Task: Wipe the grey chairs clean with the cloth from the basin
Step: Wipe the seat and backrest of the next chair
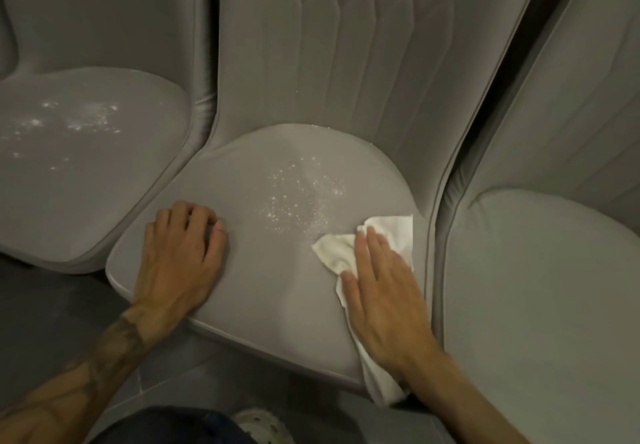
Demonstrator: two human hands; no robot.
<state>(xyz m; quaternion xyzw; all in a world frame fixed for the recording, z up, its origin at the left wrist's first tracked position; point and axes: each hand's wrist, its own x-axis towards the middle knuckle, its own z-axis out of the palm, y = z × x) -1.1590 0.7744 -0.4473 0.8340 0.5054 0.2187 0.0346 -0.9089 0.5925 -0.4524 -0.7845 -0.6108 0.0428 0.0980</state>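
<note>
Right hand [382, 291] of mine lies flat and open on the white cloth [346, 249], with all the fingers [372, 246] stretched out straight. It does not grab the cloth; it only presses it down onto the seat of the middle grey chair [263, 287]. Part of the cloth sticks out past my fingertips and to their left side. Another part runs back under my palm and hangs off the front edge of the seat, just by my wrist.

Just beyond the cloth, up and to the left of my right fingertips, there are lots of tiny white specks [301, 197] spread on the seat. The nearest specks almost touch the corner of the cloth.

My left hand [180, 253] rests on the same seat, well apart from my right hand, near the seat's left edge. Its fingers are curled in, and the fingertips press on the cushion. It holds nothing. I can see dark marks on my left forearm [104, 357].

Out past my left hand stands another grey chair [86, 184]. Its seat has white specks too, in small bright patches [76, 121]. On the far side of my right hand, just beside the middle chair, stands a third grey chair [540, 287], and its seat looks plain.

Below my arms I see a dark floor [52, 305] and, near my body, something white with little holes [263, 426]. I cannot tell what it is.
</note>
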